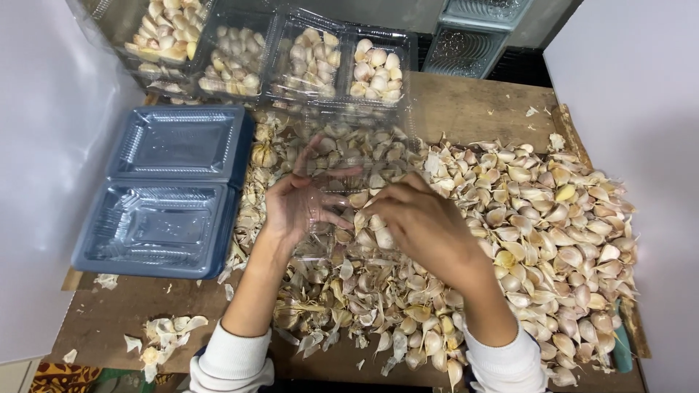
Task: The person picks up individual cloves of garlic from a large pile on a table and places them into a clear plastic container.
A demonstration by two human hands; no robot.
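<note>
A big heap of unpeeled garlic cloves covers the wooden tabletop. In the middle an open clear plastic clamshell box lies on the heap, with some cloves in it. My left hand holds the box's left side, palm up and fingers spread against the plastic. My right hand hovers over the box's right part, its fingers bunched and pointing down at the cloves inside; what the fingertips pinch is hidden.
A stack of empty open clamshell boxes lies at the left. Several filled clear boxes of garlic stand in a row at the back. Loose garlic skins lie at the front left. White walls close both sides.
</note>
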